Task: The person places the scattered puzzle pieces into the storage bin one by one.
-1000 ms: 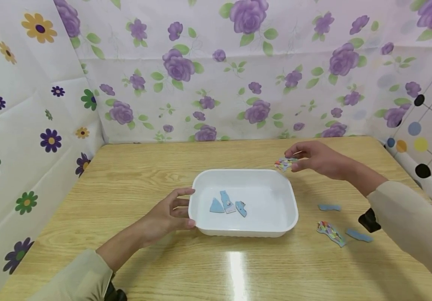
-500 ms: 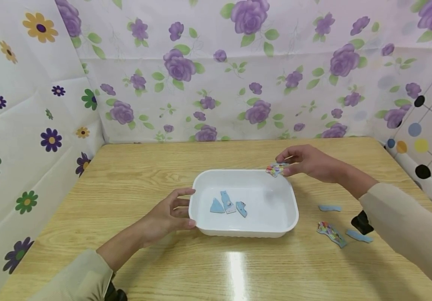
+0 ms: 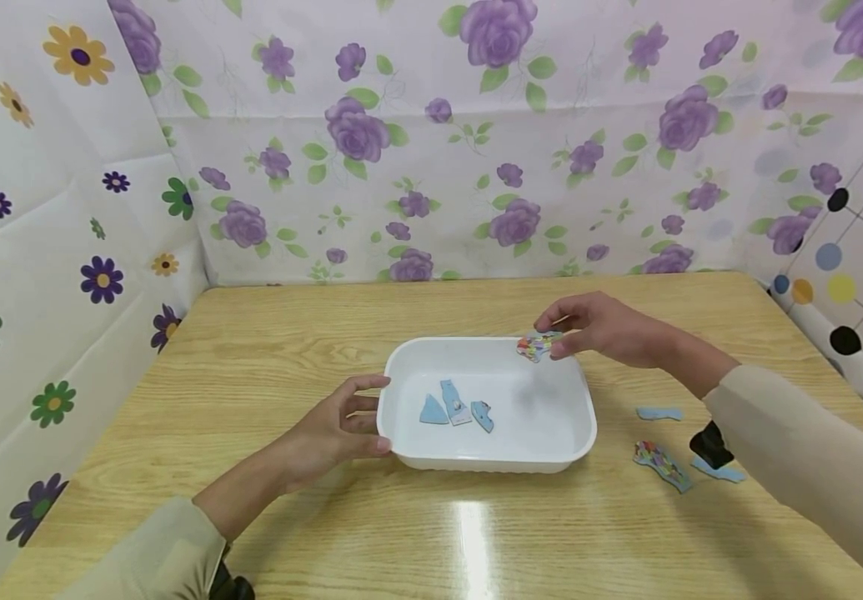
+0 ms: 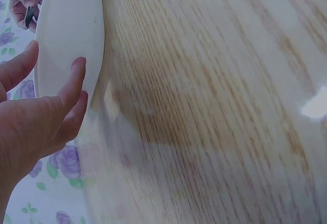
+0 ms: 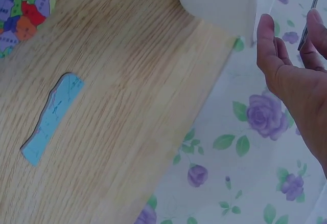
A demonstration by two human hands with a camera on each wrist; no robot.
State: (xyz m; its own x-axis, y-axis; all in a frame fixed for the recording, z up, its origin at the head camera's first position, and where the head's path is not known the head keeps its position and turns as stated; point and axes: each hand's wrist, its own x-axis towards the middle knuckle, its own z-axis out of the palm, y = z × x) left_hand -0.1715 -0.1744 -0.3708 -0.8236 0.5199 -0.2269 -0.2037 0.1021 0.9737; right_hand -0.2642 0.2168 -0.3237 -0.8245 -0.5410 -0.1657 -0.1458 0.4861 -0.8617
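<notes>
A white plastic tray (image 3: 487, 454) sits mid-table. My left hand (image 3: 333, 433) rests its spread fingers and thumb against the tray's left end; in the left wrist view the fingers (image 4: 74, 88) lie along the white wall. Over the tray's back right rim, my right hand (image 3: 599, 329) pinches a multicoloured map puzzle piece (image 3: 534, 346) between thumb and fingers. The right wrist view shows that piece edge-on, as a thin sliver (image 5: 310, 17). Inside the tray lie a triangular blue piece (image 3: 433, 411), a longer blue piece (image 3: 454, 404) and a small blue piece (image 3: 482, 416).
Right of the tray, on the wooden table (image 3: 311, 533), lie a small blue strip (image 3: 659, 413), a colourful map piece (image 3: 662, 465) and another blue strip (image 3: 718, 471), partly covered by the black device on my right wrist. A flowered cloth (image 3: 401, 167) hangs behind the table.
My right hand has moved left and slightly toward me, carrying the multicoloured puzzle piece from behind the tray's back right corner to over its rim. The left hand has stayed put.
</notes>
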